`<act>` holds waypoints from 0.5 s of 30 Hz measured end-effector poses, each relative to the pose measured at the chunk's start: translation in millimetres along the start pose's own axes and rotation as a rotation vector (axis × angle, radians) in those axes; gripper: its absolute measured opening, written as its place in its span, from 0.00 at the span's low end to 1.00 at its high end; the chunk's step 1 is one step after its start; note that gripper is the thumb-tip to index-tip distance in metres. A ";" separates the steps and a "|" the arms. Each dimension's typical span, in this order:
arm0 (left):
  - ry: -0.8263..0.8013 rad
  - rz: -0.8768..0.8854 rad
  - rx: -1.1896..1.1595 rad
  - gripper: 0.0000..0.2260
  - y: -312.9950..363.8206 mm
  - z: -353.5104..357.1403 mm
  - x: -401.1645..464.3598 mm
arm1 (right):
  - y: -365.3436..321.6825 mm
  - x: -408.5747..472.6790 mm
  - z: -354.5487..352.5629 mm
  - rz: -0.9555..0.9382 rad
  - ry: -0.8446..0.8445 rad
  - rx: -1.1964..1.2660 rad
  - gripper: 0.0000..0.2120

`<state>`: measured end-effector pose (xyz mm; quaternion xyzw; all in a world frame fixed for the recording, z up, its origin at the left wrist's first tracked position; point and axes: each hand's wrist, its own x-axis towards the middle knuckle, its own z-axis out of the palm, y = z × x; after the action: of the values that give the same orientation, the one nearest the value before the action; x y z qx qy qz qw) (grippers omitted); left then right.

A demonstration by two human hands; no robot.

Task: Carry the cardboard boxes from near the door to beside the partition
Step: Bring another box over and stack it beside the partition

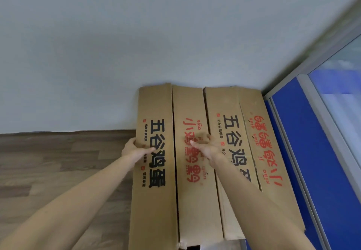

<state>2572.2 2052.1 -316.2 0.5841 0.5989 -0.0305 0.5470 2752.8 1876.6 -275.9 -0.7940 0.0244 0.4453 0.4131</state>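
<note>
While the flattened cardboard boxes (187, 152) stand leaning against the pale wall (136, 44), their long axis runs up and away from the person, from the bottom of the view toward the wall, with printed panels side by side like slats. They sit directly ahead of both hands, in the corner where the wall meets the blue partition (304, 152), the rightmost panel just beside it. The left hand (134, 148) is closed around the outer left edge of the stack, fingers wrapped behind the cardboard and thumb across its front. The right hand (205, 144) lies on the face near the middle, fingers curled at a seam between panels; whether it grips an edge or only presses cannot be told. Both reach about equally far, the right nearer the partition. Being folded flat, the boxes show no contents. Wooden floor (58, 161) spreads to the left. Judging by this, the boxes have reached their place and are probably being settled.
</note>
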 end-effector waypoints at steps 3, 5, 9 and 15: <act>0.007 0.072 0.090 0.45 -2.5 19.2 4.2 | 9.7 9.8 21.4 -0.045 -0.022 -0.102 0.40; 0.024 0.110 0.179 0.48 -1.4 26.2 5.6 | 17.8 17.9 31.3 -0.088 0.004 -0.212 0.37; 0.078 0.224 0.436 0.46 -4.7 34.8 8.7 | 26.5 27.5 26.7 -0.155 0.023 -0.415 0.32; 0.119 0.223 0.546 0.43 -6.3 53.6 10.0 | 40.3 34.7 23.3 -0.202 -0.038 -0.730 0.34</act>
<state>2603.6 2020.5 -348.3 0.7725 0.5318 -0.0960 0.3334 2741.3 1877.3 -332.8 -0.8789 -0.2219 0.3965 0.1451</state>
